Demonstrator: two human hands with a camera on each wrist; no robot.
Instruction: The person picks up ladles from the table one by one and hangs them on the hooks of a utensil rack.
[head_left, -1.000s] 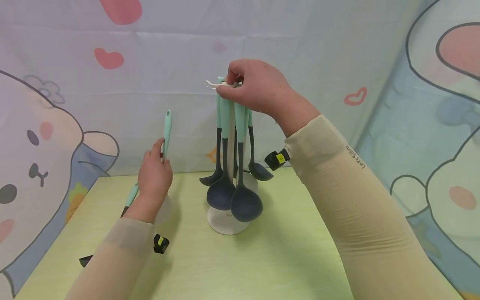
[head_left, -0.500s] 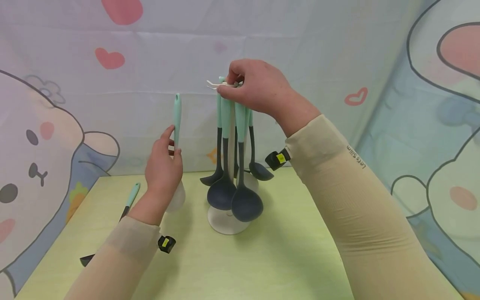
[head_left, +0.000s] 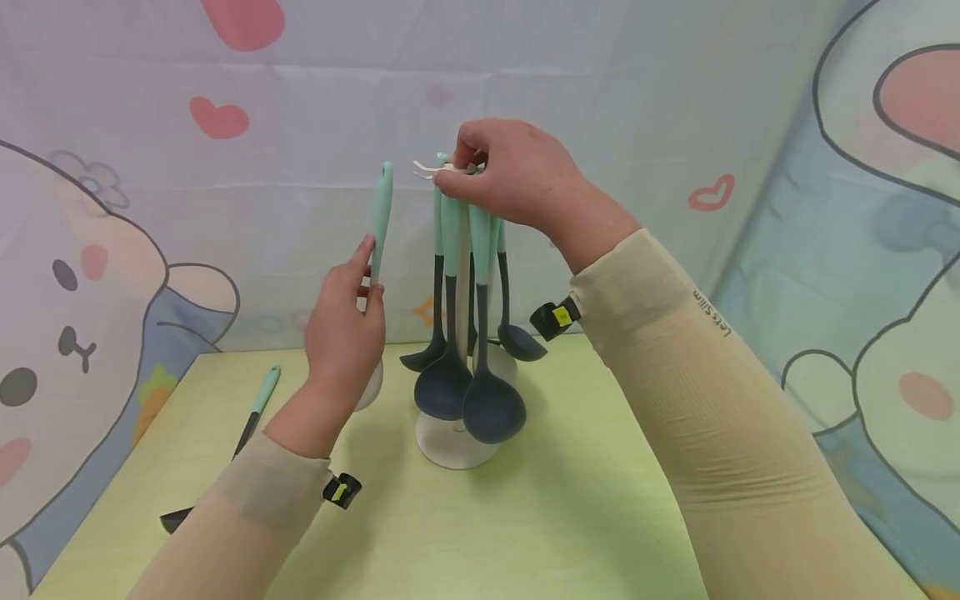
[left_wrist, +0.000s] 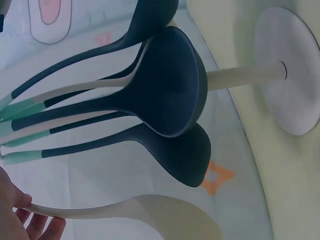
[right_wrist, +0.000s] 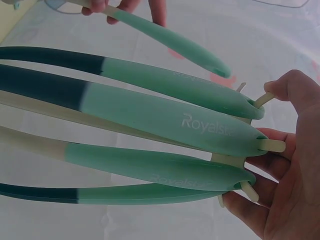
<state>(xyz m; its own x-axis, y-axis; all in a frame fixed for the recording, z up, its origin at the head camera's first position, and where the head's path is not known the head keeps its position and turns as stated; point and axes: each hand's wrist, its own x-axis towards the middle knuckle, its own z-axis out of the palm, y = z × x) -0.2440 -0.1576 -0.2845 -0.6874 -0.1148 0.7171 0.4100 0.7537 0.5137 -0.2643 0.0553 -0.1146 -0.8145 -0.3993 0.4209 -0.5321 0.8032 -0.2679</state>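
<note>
My left hand [head_left: 345,325] pinches a ladle with a mint handle [head_left: 382,204] and a cream head, held upright left of the utensil rack. The cream ladle's bowl [left_wrist: 170,215] is partly cut off in the left wrist view. Dark ladles [head_left: 493,408] and other mint-handled utensils hang on the rack, whose round white base [head_left: 450,454] stands on the table. At its top, my right hand [head_left: 517,171] grips the hooked holder. The right wrist view shows that hand's thumb and fingers around the cream hooks [right_wrist: 272,145], some passing through handle holes.
A dark utensil with a mint handle [head_left: 266,387] lies on the pale table [head_left: 570,517] at the left, partly hidden by my left forearm. Behind the table hangs a cartoon-printed cloth [head_left: 337,108].
My left hand has moved right and upward with the cream ladle, bringing its handle close to the rack's top. My right hand has stayed in place on the rack.
</note>
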